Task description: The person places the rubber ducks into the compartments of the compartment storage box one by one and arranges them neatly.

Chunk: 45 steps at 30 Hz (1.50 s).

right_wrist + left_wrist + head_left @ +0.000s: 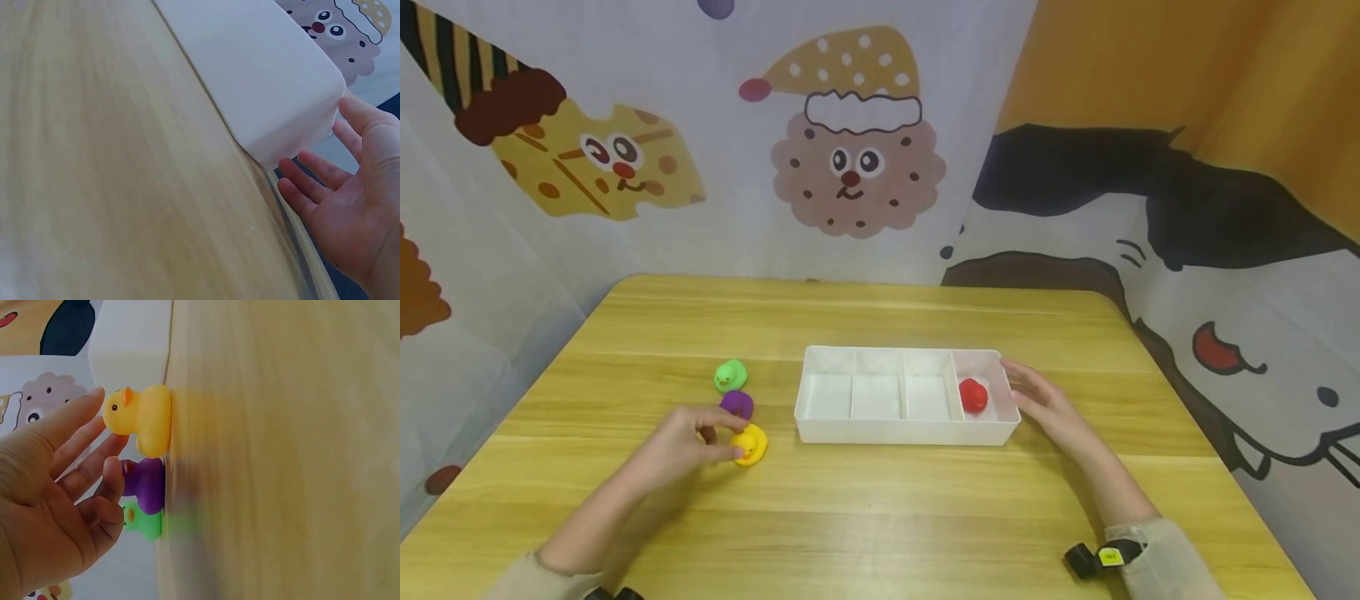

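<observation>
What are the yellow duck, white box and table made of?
The yellow duck looks like rubber or soft plastic: smooth, rounded, faintly shiny. The white box seems moulded plastic: thin, smooth walls. The table looks like satiny wood, with streaky grain, perhaps printed.

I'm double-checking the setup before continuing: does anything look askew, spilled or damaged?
Nothing stands out. The yellow duck, purple duck and green duck stand upright on the table, the red toy sits in the rightmost compartment of the white tray, and no spill or damage shows.

Hand (53,515) at yellow duck (152,419); purple duck (150,486) beside.
</observation>
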### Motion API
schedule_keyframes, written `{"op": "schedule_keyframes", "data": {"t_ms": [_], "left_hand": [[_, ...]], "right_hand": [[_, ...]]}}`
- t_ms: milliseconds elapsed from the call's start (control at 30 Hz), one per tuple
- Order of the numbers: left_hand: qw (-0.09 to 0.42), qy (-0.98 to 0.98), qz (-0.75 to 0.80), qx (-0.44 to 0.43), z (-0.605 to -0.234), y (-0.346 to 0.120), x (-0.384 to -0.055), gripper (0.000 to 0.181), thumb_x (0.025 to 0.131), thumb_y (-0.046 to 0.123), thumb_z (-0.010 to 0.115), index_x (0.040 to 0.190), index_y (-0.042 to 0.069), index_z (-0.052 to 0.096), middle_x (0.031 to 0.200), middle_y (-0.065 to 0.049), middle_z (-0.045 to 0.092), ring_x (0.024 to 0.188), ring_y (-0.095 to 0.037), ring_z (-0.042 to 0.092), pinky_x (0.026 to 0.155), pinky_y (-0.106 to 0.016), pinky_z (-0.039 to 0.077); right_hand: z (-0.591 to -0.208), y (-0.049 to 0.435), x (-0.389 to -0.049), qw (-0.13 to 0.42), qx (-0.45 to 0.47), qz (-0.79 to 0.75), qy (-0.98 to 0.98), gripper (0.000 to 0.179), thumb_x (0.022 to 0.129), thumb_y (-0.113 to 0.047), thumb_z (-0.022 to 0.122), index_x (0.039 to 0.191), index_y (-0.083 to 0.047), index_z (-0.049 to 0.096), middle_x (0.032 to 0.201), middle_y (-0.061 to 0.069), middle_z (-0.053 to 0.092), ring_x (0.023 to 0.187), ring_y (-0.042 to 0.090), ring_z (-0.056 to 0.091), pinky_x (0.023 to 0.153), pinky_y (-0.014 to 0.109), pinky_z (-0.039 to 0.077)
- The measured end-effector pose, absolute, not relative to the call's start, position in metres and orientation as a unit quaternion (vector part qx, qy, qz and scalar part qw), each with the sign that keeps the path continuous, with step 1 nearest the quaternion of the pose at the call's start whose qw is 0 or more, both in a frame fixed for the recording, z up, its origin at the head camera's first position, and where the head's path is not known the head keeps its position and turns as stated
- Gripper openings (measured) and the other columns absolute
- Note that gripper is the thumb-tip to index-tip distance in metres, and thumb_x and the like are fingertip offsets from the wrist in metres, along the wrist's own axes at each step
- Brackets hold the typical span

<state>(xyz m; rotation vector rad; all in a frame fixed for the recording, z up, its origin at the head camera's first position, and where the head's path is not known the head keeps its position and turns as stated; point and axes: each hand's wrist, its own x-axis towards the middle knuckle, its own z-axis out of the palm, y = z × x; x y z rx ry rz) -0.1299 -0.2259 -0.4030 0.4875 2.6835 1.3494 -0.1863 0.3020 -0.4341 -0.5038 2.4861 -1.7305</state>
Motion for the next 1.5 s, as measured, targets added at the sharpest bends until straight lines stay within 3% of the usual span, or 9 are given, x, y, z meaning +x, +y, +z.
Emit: {"op": "schedule_keyframes", "data": {"t_ms": [433,900,1200,1500], "left_hand": [[0.043,0.889,0.427,0.162,-0.409,-0.223,-0.129,0.029,0.074,0.012,0.082,0.1,0.003,0.074,0.093,-0.002,0.07,0.067,-0.013,0.05,0.051,-0.023,0.043],[0.014,0.883,0.441,0.157,-0.403,-0.22,-0.124,0.03,0.076,0.018,0.082,0.102,0.007,0.074,0.096,-0.001,0.068,0.07,-0.014,0.054,0.049,-0.025,0.045],[-0.024,0.871,0.459,0.173,-0.393,-0.21,-0.126,0.025,0.077,0.016,0.081,0.101,0.012,0.075,0.097,0.002,0.067,0.074,-0.015,0.055,0.059,-0.026,0.048],[-0.024,0.866,0.472,0.166,-0.375,-0.198,-0.13,0.028,0.077,0.014,0.081,0.103,0.007,0.073,0.083,0.001,0.064,0.069,-0.019,0.052,0.057,-0.027,0.046]], "right_hand": [[-0.435,0.302,-0.186,0.038,-0.161,-0.56,0.812,0.051,0.099,-0.012,0.053,0.146,-0.003,0.036,0.144,0.025,0.038,0.126,0.042,0.041,0.093,0.019,0.038],[-0.437,0.302,-0.187,0.041,-0.164,-0.564,0.809,0.052,0.099,-0.012,0.053,0.146,-0.002,0.035,0.144,0.025,0.038,0.126,0.042,0.04,0.092,0.019,0.038],[-0.436,0.303,-0.187,0.04,-0.159,-0.561,0.811,0.051,0.099,-0.013,0.052,0.146,-0.004,0.035,0.144,0.024,0.038,0.126,0.04,0.041,0.093,0.02,0.039],[-0.434,0.302,-0.186,0.039,-0.167,-0.565,0.807,0.051,0.099,-0.011,0.052,0.147,-0.002,0.034,0.144,0.025,0.038,0.126,0.043,0.04,0.092,0.02,0.039]]}}
